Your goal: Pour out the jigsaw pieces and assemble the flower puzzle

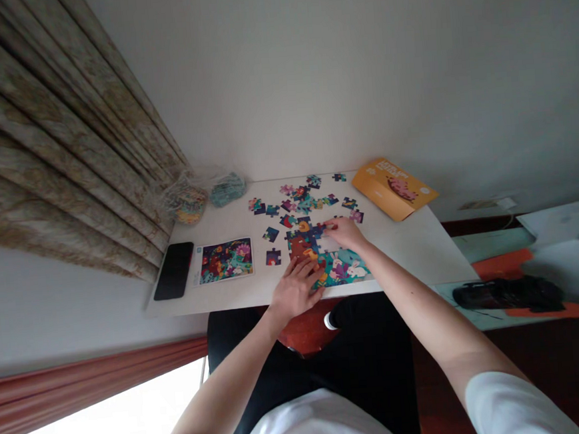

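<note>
A partly joined jigsaw puzzle [346,267] lies near the table's front edge, with white rabbits along its lower part and a brown bear at its left. My left hand [298,286] rests on its lower left corner, fingers stretched out flat and covering part of the picture. Over the upper right of the joined part, my right hand [347,233] is closed in a pinch on a dark puzzle piece, mostly hidden by the fingertips. Several loose puzzle pieces [309,204] are scattered behind the joined part. Another loose piece [273,257] lies left of it.
On the white table [413,254], a printed reference picture [226,260] and a black phone [174,271] lie at left. Clear plastic bags with pieces [188,205] stand at the back left. A yellow box [394,188] sits at the back right, against the wall.
</note>
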Demonstrator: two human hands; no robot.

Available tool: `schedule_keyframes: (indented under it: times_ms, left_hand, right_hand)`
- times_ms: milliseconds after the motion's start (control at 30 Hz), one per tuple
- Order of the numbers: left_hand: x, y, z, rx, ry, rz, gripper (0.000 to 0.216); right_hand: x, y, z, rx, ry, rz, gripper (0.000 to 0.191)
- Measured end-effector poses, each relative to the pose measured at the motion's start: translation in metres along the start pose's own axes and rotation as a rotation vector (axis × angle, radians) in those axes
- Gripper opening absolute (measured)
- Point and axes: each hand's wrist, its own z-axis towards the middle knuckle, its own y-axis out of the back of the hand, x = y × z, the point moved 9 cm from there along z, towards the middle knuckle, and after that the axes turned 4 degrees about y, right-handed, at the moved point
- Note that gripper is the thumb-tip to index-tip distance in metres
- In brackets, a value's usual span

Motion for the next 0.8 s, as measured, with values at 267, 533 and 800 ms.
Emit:
schedule_keyframes:
  times_ms: [267, 533, 800]
  left_hand:
    - [-0.001, 0.002, 0.000, -0.001, 0.006, 0.004, 0.041]
    - [0.000, 0.000, 0.000, 0.006, 0.001, 0.018, 0.043]
    - [0.000, 0.001, 0.000, 0.004, 0.000, 0.015, 0.041]
  right_hand:
    - [0.000, 0.000, -0.001, 0.002, -0.004, 0.021, 0.026]
    - [0.001, 0.001, -0.001, -0.003, 0.007, 0.055, 0.026]
    - [-0.022, 0.008, -0.012, 0.020, -0.092, 0.531, 0.031]
